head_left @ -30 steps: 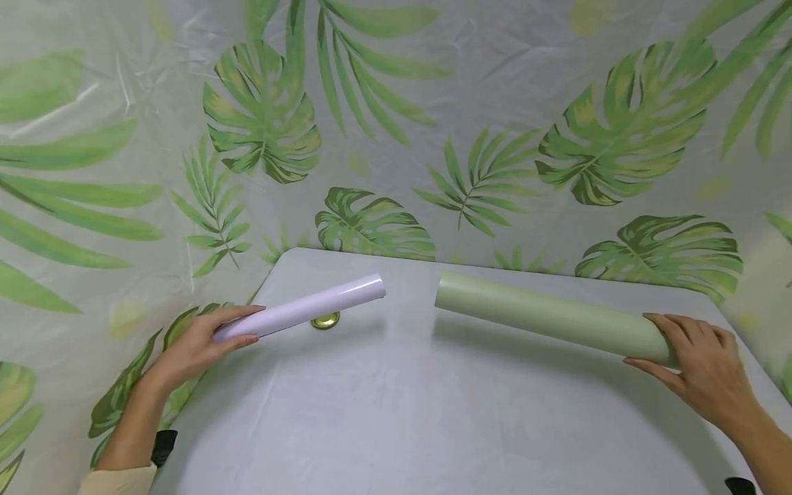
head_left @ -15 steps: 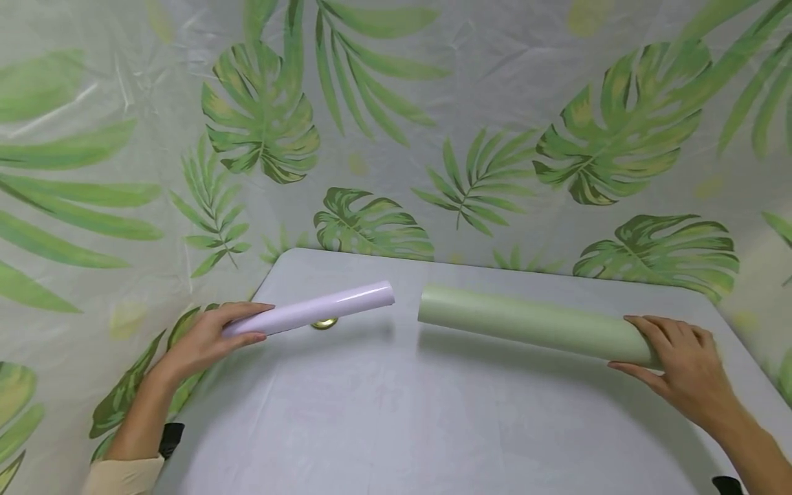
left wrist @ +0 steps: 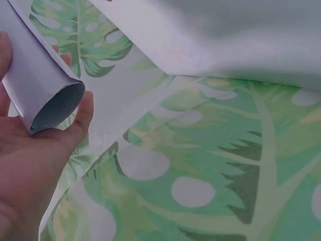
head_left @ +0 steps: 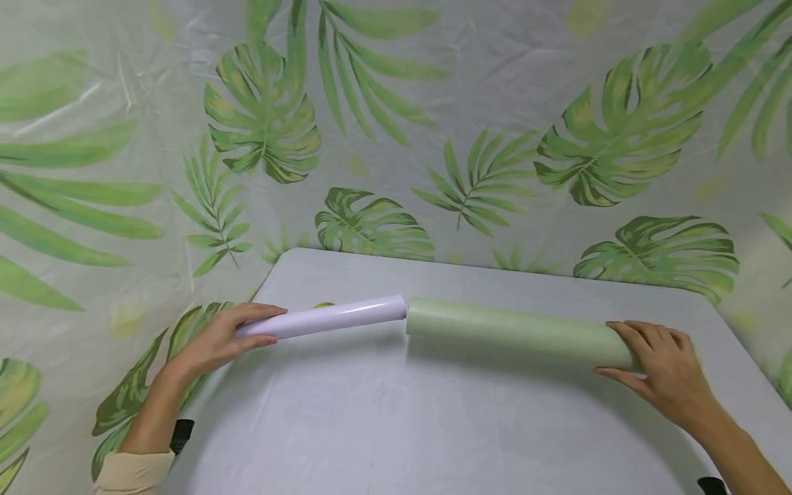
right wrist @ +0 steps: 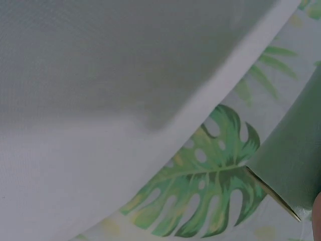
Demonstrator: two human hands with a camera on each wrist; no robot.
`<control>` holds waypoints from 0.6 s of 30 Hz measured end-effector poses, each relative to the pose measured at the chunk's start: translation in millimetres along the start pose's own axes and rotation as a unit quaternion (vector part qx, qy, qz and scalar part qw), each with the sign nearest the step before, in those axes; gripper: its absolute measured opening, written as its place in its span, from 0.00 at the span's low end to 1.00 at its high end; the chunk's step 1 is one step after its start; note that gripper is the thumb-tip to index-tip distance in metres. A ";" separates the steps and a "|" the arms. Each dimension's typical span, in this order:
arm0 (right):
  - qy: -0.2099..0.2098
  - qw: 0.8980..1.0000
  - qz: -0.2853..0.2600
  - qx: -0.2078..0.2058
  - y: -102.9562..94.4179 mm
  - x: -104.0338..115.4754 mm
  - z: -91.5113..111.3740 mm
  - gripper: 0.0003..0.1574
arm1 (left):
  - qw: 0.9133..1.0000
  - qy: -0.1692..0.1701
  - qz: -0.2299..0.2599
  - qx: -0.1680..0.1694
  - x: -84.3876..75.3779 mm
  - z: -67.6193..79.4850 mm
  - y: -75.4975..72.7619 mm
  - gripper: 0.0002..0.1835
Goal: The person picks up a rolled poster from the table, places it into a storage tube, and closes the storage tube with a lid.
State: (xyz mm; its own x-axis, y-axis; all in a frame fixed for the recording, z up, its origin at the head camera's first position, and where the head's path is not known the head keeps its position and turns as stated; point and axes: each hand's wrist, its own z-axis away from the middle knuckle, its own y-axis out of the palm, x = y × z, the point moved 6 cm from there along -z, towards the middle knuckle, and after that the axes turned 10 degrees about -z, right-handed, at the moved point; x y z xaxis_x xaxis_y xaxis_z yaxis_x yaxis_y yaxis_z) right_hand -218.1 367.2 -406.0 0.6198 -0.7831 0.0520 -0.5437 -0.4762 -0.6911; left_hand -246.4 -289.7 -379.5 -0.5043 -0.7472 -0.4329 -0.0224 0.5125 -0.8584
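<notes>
My left hand (head_left: 225, 338) grips the left end of a glossy lilac tube (head_left: 337, 316), thin-walled and rolled like a sheet. In the left wrist view, the hollow end of the lilac tube (left wrist: 40, 75) shows with a lengthwise seam, thumb and fingers around it. A wider pale green tube (head_left: 507, 331) is held at its right end by my right hand (head_left: 665, 371). Both tubes are raised over the table, their inner ends almost meeting; whether they touch I cannot tell. In the right wrist view, only part of the green tube (right wrist: 293, 150) and a fingertip appear at the edge.
A small gold round object (head_left: 324, 304) lies on the white table (head_left: 396, 412), mostly hidden behind the lilac tube. Leaf-patterned sheeting (head_left: 383, 158) hangs behind the table and to its left. The table's far edge runs just beyond the tubes.
Both hands have moved inward and slightly nearer, so the gap between the tubes has narrowed to almost nothing. The lilac tube now covers more of the gold object.
</notes>
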 end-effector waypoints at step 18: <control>-0.009 1.000 -0.002 0.005 -0.3 1.1 -4.9 0.60 | 0.999 -0.004 0.027 0.041 -4.3 -5.0 4.8 0.24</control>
State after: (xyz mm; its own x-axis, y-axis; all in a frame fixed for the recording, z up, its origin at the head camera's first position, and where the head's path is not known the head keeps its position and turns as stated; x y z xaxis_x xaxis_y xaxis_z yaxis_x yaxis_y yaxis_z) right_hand -220.1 364.5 -402.2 0.6319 -0.7740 0.0407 -0.5358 -0.4742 -0.6986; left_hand -248.6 -281.9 -380.4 -0.4962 -0.7227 -0.4812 0.0760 0.5159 -0.8533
